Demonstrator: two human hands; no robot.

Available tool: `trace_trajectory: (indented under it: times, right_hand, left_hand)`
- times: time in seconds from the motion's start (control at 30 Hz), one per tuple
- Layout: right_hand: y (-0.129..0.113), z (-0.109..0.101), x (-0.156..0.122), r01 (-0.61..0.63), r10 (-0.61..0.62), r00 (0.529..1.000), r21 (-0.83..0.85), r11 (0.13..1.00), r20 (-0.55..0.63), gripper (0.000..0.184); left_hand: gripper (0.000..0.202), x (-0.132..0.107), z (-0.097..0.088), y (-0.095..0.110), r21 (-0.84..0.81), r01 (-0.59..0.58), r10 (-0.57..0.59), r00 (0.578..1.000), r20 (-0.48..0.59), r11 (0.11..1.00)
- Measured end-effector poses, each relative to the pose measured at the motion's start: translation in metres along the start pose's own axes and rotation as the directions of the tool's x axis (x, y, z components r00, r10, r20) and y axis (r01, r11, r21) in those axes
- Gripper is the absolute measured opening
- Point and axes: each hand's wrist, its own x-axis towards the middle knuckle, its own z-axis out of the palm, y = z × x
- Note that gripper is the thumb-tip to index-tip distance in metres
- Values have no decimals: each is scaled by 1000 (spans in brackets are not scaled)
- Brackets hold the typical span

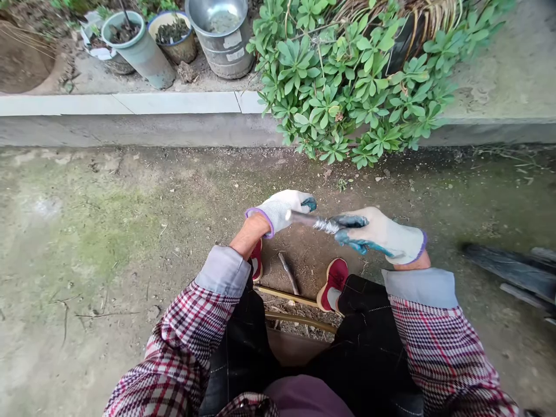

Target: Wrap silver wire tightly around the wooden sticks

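Observation:
Both hands wear white knit gloves with teal-coated fingers and purple cuffs. My right hand (380, 234) is closed round a short dark stick (304, 218) with a pale cut end, which points left toward my other hand. Silver wire (325, 225) is coiled about the stick just in front of the right fingers. My left hand (284, 205) is just beyond the stick's pale end, back of the glove upward. Its fingers look curled together; anything in them is hidden. On the ground between my feet lies another dark stick (289, 273).
Red shoes (334, 282) flank a low seat's yellowish frame (286, 296). Ahead runs a concrete ledge (174, 104) bearing plant pots (141, 52), a metal bucket (223, 49) and an overhanging leafy bush (339, 87). Blurred dark objects (512, 269) lie at the right.

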Motion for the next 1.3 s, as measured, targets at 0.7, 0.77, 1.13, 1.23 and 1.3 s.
trace_trajectory:
  times: [0.7, 0.77, 1.13, 1.23, 1.3]
  right_hand:
    - [9, 21, 20, 143, 0, 884, 270, 952, -467, 28]
    - [7, 27, 24, 164, -5, 872, 284, 945, -490, 30]
    - [5, 46, 33, 57, -261, 864, -430, 901, -432, 45]
    - [11, 36, 36, 230, -338, 840, -286, 930, -425, 37]
    - [15, 31, 40, 282, -347, 789, -202, 938, -507, 33]
  left_hand:
    - [23, 1, 2, 26, -439, 20, -68, 993, -93, 898]
    - [21, 1, 1, 27, -518, -7, -76, 988, -138, 855]
    - [9, 7, 27, 28, -812, -31, -208, 960, -185, 583]
    - [13, 3, 21, 32, -817, -10, -217, 962, -165, 576]
    - [15, -1, 12, 39, -829, 41, -219, 971, -100, 558]
